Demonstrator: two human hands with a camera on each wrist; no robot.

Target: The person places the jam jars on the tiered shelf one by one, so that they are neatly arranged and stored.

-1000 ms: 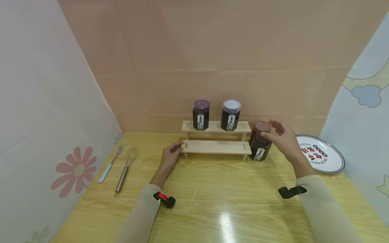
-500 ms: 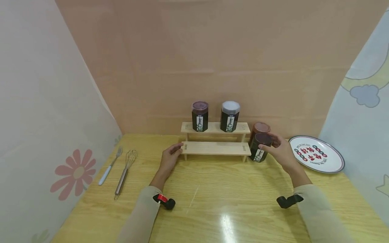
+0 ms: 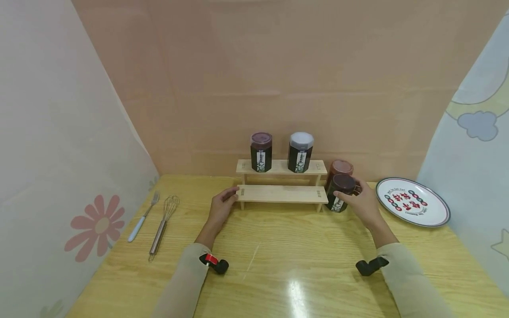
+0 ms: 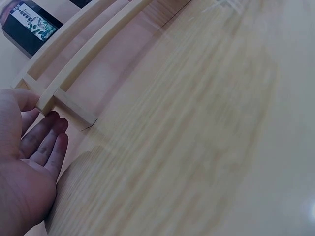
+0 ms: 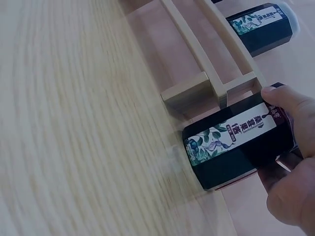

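My right hand [image 3: 362, 203] grips a dark-labelled jar [image 3: 339, 194] with a dark lid, thumb in front and fingers round the far side. In the right wrist view this jar [image 5: 236, 140] stands close to the end of the two-step wooden rack [image 5: 189, 37]. Behind it is another jar [image 3: 343, 166] with a reddish lid, partly hidden. My left hand [image 3: 221, 207] holds the left end of the rack's lower step [image 3: 282, 193] at the fingertips. On the upper step [image 3: 280, 166] stand a purple-lidded jar [image 3: 261, 152] and a white-lidded jar [image 3: 301, 152].
An oval plate [image 3: 413, 214] with red characters lies at the right of the wooden table [image 3: 270, 256]. A whisk [image 3: 162, 227] and a fork [image 3: 143, 217] with a pale blue handle lie at the left. A tan backdrop [image 3: 294, 79] rises behind the rack.
My right hand has moved left and closed round the front jar, its thumb sliding down from the lid to the jar's front. The left hand stays at the rack.
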